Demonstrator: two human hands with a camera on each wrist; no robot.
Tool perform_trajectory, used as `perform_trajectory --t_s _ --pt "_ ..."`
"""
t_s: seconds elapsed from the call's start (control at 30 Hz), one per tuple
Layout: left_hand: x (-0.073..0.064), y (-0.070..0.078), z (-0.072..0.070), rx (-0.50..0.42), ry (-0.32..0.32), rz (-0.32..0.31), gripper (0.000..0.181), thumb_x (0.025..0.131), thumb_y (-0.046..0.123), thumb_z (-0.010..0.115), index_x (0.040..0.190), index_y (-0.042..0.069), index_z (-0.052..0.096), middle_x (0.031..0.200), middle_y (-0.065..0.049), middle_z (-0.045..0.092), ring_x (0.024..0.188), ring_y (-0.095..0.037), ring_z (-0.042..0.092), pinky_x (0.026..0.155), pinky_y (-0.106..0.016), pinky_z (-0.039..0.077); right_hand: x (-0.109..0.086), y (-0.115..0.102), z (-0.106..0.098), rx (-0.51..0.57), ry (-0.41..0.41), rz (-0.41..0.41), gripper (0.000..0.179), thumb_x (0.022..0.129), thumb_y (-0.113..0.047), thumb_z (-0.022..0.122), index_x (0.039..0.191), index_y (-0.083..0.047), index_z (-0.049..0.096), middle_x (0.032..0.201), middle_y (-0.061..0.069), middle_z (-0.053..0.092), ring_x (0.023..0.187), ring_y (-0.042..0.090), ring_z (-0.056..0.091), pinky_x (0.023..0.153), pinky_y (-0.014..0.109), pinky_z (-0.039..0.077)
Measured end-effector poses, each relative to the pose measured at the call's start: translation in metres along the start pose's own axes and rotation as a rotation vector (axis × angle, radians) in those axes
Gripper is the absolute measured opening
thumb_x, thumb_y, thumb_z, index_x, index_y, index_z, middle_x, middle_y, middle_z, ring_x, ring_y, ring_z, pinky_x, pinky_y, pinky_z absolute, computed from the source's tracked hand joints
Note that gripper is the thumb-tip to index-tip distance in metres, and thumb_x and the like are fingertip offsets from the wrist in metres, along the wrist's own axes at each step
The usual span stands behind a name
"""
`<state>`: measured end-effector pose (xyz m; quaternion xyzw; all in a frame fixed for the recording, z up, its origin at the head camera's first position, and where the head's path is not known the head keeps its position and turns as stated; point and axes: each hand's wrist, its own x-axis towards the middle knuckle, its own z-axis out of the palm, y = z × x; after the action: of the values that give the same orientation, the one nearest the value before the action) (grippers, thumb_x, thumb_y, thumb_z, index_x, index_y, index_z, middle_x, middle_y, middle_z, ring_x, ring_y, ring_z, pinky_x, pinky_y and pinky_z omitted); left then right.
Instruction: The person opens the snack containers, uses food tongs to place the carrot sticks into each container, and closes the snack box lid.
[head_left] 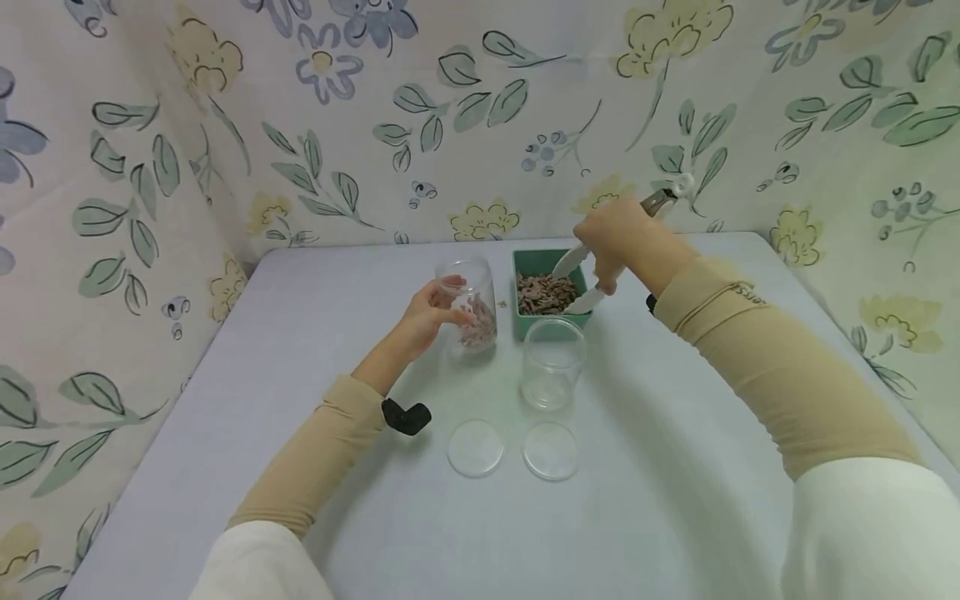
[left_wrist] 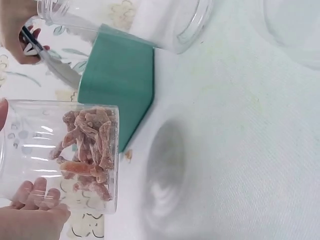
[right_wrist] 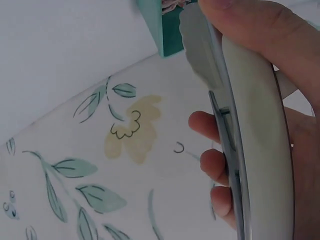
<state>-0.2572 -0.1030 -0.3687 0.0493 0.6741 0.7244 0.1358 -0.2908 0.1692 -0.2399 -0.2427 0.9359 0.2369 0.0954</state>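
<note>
In the head view my left hand (head_left: 422, 318) grips a clear plastic jar (head_left: 480, 282) round its side. Brownish-pink dried strips, like jerky pieces (left_wrist: 90, 150), lie in its lower part, and the jar is tilted a little. My right hand (head_left: 626, 237) holds a pair of white-tipped tongs (head_left: 572, 260), seen close up in the right wrist view. Their tips are spread inside the green box (head_left: 527, 327), over a heap of similar brown strips (head_left: 546, 293). A second clear jar (head_left: 551, 387) stands without contents in front of the box.
Two clear round lids, a left one (head_left: 476, 448) and a right one (head_left: 551, 451), lie flat on the white table (head_left: 420, 533) nearer to me. A small brown crumb (head_left: 502, 304) lies left of the box. Floral cloth (head_left: 480, 167) hangs behind the table.
</note>
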Motion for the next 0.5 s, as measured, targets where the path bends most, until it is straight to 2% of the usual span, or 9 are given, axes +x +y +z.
perform_trajectory --t_s 0.13,0.23,0.37,0.5 --pt "0.000 -0.001 0.002 0.044 -0.004 -0.022 0.070 0.081 -0.014 0.065 0.144 -0.001 0.037 0.153 -0.012 0.036 0.147 -0.021 0.017 0.119 -0.034 0.013 0.012 -0.013 0.004 -0.116 -0.028 -0.019 0.065 0.060 -0.043 0.087 0.106 -0.003 0.066 0.095 0.009 0.068 0.080 0.025 0.062 0.077 0.047 0.054" --pt "0.001 0.000 0.004 0.093 -0.005 -0.037 0.071 0.081 -0.011 0.068 0.144 0.001 0.038 0.153 -0.010 0.036 0.147 -0.022 0.017 0.118 -0.034 0.015 0.018 -0.016 0.008 -0.158 0.004 -0.025 0.065 0.060 -0.046 0.086 0.103 -0.002 0.064 0.089 0.008 0.066 0.071 0.023 0.059 0.074 0.045 0.053" --pt "0.001 0.000 0.006 0.130 0.011 -0.052 0.070 0.080 -0.010 0.071 0.142 0.001 0.039 0.153 -0.010 0.037 0.146 -0.022 0.019 0.118 -0.036 0.018 0.022 -0.013 0.011 -0.102 0.086 0.010 0.064 0.061 -0.044 0.086 0.101 -0.001 0.061 0.083 0.007 0.063 0.067 0.022 0.055 0.070 0.043 0.052" --pt "0.002 -0.001 0.007 0.141 0.004 -0.071 0.069 0.080 -0.011 0.071 0.140 -0.002 0.039 0.152 -0.012 0.037 0.146 -0.023 0.020 0.118 -0.036 0.019 0.024 -0.012 0.014 -0.026 0.022 0.020 0.072 0.062 -0.049 0.084 0.111 -0.001 0.062 0.095 0.009 0.066 0.081 0.026 0.061 0.077 0.046 0.053"
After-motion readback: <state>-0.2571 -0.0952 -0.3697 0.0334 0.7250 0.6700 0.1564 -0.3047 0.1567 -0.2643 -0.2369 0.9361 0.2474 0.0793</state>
